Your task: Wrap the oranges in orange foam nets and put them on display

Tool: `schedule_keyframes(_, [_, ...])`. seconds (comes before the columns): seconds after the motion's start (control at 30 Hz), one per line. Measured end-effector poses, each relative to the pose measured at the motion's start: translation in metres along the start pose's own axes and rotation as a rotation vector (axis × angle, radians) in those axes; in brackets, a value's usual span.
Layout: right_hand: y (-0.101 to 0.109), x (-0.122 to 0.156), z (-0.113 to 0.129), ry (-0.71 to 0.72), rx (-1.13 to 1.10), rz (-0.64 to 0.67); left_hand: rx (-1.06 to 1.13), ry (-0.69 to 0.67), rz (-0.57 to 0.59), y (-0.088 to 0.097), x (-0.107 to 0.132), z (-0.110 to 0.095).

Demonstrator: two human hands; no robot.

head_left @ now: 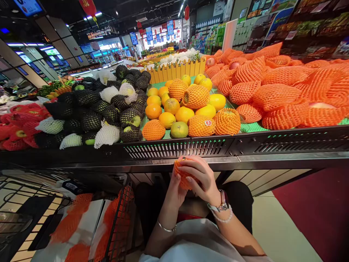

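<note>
In front of my body, just below the display's metal edge, both hands hold a fruit in an orange foam net [185,181]. My left hand [175,193] cups it from the left and below. My right hand [202,177] lies over its top and right side with curved fingers. The fingers hide much of the fruit, so its exact kind is unclear. Beyond the hands, loose oranges [184,114] lie on a green mat, and several wear orange foam nets. A netted orange with a red-and-white sticker [201,126] sits in the front row.
Black-netted green fruit [110,113] and red-netted fruit [20,123] are piled left. Orange-netted fruit [283,91] fills the right side. A black slotted guard [177,148] fronts the display. At lower left stands a wire cart [116,223] with orange nets and white boxes.
</note>
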State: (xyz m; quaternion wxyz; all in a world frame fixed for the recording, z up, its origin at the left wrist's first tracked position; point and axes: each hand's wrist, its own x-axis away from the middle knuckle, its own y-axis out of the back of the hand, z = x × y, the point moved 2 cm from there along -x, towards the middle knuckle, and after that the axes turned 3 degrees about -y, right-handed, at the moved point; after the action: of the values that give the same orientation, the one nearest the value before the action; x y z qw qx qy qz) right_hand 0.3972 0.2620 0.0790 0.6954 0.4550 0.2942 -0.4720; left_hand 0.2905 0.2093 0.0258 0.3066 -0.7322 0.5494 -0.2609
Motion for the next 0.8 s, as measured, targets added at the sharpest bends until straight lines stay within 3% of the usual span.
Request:
schedule_keyframes(0.13, [-0.007, 0.007, -0.005, -0.04, -0.104, -0.047, -0.027, -0.069, 0.052, -0.006, 0.003, -0.002])
schedule_keyframes(0.3, [-0.008, 0.018, -0.015, -0.132, -0.248, -0.328, 0.057, -0.069, 0.069, -0.009, 0.001, -0.001])
schedule_keyframes(0.5, [-0.019, 0.016, -0.017, -0.162, -0.251, -0.335, 0.001, -0.124, 0.009, -0.013, 0.003, 0.003])
schedule_keyframes(0.67, [-0.015, 0.02, -0.022, -0.151, -0.162, -0.188, -0.085, -0.204, 0.004, -0.006, -0.002, 0.002])
schedule_keyframes(0.8, [-0.012, 0.026, -0.019, -0.079, -0.043, -0.393, -0.227, -0.297, 0.015, -0.005, -0.008, 0.003])
